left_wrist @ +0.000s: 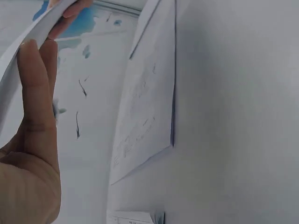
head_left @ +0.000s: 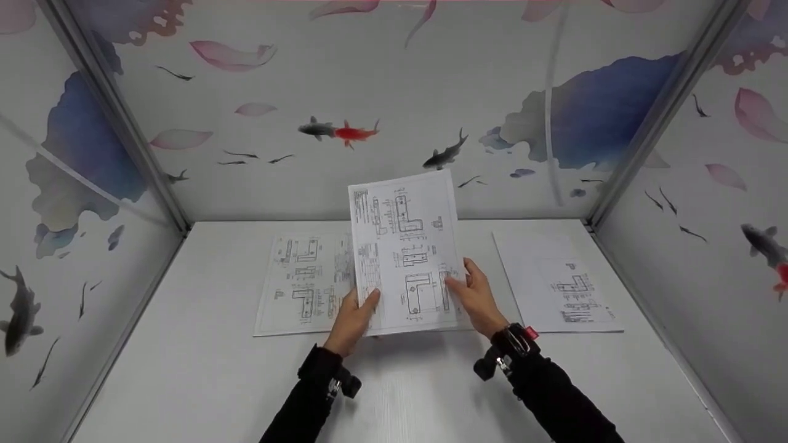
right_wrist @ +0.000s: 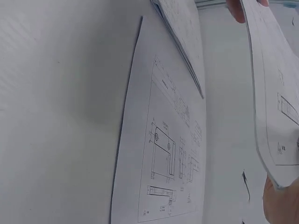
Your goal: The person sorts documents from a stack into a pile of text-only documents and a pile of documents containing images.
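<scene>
The left arm (head_left: 298,409) and right arm (head_left: 563,400), both dark-sleeved, angle inward and forward over the desk (head_left: 178,381) toward its back edge. The left hand (head_left: 352,323) and right hand (head_left: 482,303) (both lifted above the desk) pinch, thumbs uppermost; the other fingers, mostly hidden, seem to lie underneath.

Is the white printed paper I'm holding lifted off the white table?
Lifted: left hand and right hand hold the paper; the right wrist view shows pale wall between it and the table.

Sheets (head_left: 403,252), centre: smooth, matt paper. Table (head_left: 184,369): smooth, slightly glossy. Wall (head_left: 394,67), top: smooth, glossy. Posts (head_left: 121,123), upper left and right: metal. Sleeves (head_left: 563,397), bottom: matt cloth.
</scene>
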Demonstrator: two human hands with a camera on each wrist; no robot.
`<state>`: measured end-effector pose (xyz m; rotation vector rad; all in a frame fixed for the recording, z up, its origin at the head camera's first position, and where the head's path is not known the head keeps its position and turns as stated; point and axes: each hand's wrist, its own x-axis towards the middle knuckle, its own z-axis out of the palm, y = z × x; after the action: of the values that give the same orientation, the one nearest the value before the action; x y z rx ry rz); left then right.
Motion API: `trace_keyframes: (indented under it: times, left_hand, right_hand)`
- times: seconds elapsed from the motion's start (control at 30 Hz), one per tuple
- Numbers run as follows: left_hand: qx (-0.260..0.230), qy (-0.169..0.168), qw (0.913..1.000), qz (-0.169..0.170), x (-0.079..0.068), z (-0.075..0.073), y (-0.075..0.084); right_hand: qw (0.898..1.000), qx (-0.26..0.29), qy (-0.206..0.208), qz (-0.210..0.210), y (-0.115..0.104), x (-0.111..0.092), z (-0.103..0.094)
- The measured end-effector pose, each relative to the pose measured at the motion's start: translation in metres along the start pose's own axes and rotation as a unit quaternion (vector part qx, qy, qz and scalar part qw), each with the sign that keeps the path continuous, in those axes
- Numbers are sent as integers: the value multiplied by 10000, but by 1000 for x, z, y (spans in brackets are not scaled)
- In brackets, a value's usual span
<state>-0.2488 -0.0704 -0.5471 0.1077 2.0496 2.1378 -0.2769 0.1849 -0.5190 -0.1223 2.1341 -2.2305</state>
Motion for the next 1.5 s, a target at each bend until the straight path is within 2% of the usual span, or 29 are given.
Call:
trace_keyframes:
  times: [0.13,0.4,0.53,0.73,0.93,1.03,1.13,1.27,1.4,1.5]
  left_hand:
    - [176,12,9998,-4,2,3,-4]
    - [354,155,9991,144,2,6,-1]
    - [500,-20,9987,119,2,2,0]
    - [818,-566,9947,-261,-1,-10,1]
    - [1111,-707,9909,-262,-1,-16,3]
    - [845,-717,9936,-239,0,-15,3]
    - [278,-615,9974,-237,1,-15,4]
    - [-378,-324,9976,-488,3,-14,4]
    - [-637,-66,9948,-792,3,-10,-2]
    - [-660,3,9936,-913,3,-7,-7]
  right_hand:
    - [10000,-5,-24,24,4,0,2]
    - [9949,-664,-700,303,16,-3,3]
    - [9953,-776,-470,347,16,-3,0]
    - [9959,-854,38,301,10,3,-8]
    - [9948,-962,170,293,8,8,-18]
    - [9940,-1029,145,338,7,9,-21]
    - [9933,-1038,149,486,6,10,-21]
    - [9927,-853,-25,849,4,11,-23]
    - [9901,-809,-43,1150,6,10,-26]
    - [9868,-985,133,1279,9,9,-29]
